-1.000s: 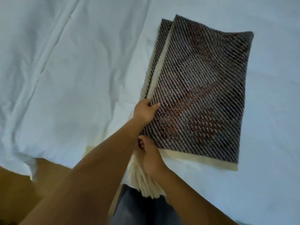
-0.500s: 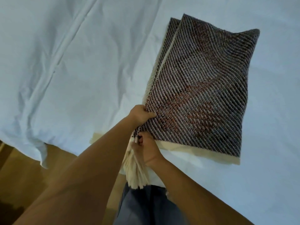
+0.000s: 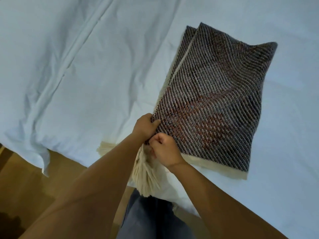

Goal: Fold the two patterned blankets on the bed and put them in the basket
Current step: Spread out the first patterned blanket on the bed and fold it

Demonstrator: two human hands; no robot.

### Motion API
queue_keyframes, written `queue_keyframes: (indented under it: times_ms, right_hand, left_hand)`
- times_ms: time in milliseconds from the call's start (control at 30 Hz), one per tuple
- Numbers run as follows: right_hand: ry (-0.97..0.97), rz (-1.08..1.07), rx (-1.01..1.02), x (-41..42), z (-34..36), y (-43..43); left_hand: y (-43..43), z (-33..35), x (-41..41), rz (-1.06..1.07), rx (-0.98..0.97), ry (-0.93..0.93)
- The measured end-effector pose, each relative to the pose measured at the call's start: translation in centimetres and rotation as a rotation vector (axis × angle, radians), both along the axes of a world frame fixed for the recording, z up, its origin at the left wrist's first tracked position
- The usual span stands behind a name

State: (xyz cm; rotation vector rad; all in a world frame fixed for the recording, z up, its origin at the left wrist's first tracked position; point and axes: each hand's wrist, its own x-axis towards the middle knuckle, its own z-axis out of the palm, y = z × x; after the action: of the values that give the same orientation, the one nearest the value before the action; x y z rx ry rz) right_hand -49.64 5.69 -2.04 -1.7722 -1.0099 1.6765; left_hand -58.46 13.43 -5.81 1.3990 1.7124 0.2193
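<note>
Nearest: grey trousers and wood floor, short of the blanket. Cream fringe hung off the blanket's near-left corner, over the bed edge. Right hand: fingers curled, pinching that corner. Left hand: gripping the blanket's left edge just beyond. One patterned blanket in view, folded, flat on the white bed, long axis pointing away from the person, cream border nearest.
</note>
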Motion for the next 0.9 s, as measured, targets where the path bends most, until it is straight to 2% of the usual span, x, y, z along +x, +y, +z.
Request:
queue_keyframes:
  times_ms: [133, 367, 533, 800, 900]
  right_hand:
    - [-0.015, -0.145, -0.009, 1.6, 1.0, 3.6]
    - [-0.235, -0.276, 0.048, 5.5, -0.2, 13.7]
    - [-0.449, -0.259, 0.089, 8.0, -1.1, 22.4]
    - [-0.652, -0.341, 0.13, 10.9, -2.0, 32.0]
    - [-0.724, -0.388, 0.075, 11.8, -2.4, 35.6]
  left_hand:
    - [3.6, 1.2, 1.6, -0.029, 0.022, 0.005]
    - [12.7, 2.2, 6.1, -0.143, 0.022, -0.086]
    - [18.6, 1.2, 8.5, -0.11, 0.016, -0.108]
    - [24.9, -0.2, 11.2, -0.188, 0.012, -0.18]
    - [25.2, -0.5, 11.9, -0.185, 0.088, -0.3]
